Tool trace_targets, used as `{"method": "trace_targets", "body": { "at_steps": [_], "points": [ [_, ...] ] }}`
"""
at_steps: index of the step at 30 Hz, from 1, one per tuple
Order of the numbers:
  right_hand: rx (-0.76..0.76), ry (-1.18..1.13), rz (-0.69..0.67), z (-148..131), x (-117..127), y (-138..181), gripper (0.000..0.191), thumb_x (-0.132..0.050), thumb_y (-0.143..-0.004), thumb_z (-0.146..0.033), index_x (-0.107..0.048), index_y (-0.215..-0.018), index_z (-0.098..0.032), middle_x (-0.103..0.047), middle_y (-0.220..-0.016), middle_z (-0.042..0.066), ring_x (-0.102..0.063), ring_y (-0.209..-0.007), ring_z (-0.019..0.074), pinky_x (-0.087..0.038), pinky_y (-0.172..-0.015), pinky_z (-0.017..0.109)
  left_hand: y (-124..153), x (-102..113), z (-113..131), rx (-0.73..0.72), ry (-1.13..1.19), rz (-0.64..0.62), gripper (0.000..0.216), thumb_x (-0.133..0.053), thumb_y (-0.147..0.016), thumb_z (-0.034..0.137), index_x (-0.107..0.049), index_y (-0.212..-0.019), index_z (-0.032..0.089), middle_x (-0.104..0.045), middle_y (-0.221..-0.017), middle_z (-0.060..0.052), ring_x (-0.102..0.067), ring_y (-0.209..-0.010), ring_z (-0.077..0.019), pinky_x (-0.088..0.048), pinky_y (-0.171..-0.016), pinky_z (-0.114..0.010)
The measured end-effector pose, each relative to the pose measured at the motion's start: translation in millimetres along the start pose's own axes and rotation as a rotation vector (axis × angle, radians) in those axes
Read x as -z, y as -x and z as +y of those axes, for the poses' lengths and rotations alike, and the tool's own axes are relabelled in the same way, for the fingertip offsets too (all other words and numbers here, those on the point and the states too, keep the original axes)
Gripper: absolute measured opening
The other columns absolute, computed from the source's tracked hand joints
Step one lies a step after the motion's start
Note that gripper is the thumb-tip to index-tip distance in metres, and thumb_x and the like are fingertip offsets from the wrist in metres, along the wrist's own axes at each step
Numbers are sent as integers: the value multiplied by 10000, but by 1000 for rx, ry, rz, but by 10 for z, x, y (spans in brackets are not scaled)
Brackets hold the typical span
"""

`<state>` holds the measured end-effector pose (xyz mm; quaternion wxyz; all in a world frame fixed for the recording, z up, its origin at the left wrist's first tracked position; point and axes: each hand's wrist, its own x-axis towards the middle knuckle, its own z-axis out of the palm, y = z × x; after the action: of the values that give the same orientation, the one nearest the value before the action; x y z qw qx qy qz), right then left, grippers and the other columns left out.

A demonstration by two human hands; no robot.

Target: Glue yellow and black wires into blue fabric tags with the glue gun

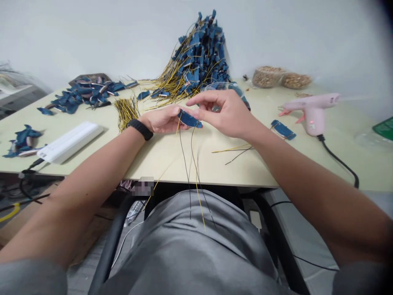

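Above the table's near edge, my left hand is closed on a small flat blue piece with wires attached. The piece slants down to the right. Thin yellow and black wires hang from both its ends, past the table edge and over my lap. My right hand meets the piece at its right end, the thumb against it and the index finger stretched over toward my left hand. Its other fingers are curled. Another blue piece with wires lies on the table beneath my right forearm.
A tall heap of wired blue pieces leans at the back wall. Loose blue pieces, a wire bundle and a white power strip-like box lie left. A pink glue gun and nut-like bagged contents stand right.
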<state>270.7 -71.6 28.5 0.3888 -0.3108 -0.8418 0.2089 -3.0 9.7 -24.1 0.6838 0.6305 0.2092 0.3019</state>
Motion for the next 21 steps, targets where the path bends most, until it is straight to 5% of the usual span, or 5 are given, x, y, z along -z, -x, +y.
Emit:
{"method": "trace_targets", "body": {
  "at_steps": [11,15,18,21],
  "points": [
    [62,-92,-43,75,-85,-10,313,-855,-1186,-539,-929,-1210,-236,-721,-869,28,-620,-845,216,-528,-793,385,29,-30,-27,20,-24,8,887,-1284,-684,844,-940,-1175,190,-908,-1110,-48,-714,-1013,-186,-604,-1044,-367],
    [-147,54,-17,-56,25,-16,290,-866,-1163,-545,-920,-1263,-279,-782,-928,51,-636,-928,260,-574,-840,409,25,-3,-40,11,-94,-21,936,-1182,-726,981,-984,-1184,188,-968,-1262,-134,-774,-1076,-225,-615,-972,-359],
    [-366,169,35,-247,249,8,131,-779,-1213,-354,-882,-1267,-295,-841,-1057,47,-641,-1022,254,-574,-911,383,30,-5,-47,6,-119,-42,952,-1108,-760,1031,-1032,-1225,203,-993,-1319,-150,-808,-1035,-217,-630,-899,-318],
    [-426,259,70,-388,593,90,153,-719,-1203,-155,-837,-1137,-226,-792,-1062,42,-599,-939,194,-483,-895,360,44,-30,-42,-24,-143,-45,936,-1084,-790,1041,-1052,-1212,207,-1000,-1306,-172,-870,-1047,-227,-660,-882,-304]
  ]
}}
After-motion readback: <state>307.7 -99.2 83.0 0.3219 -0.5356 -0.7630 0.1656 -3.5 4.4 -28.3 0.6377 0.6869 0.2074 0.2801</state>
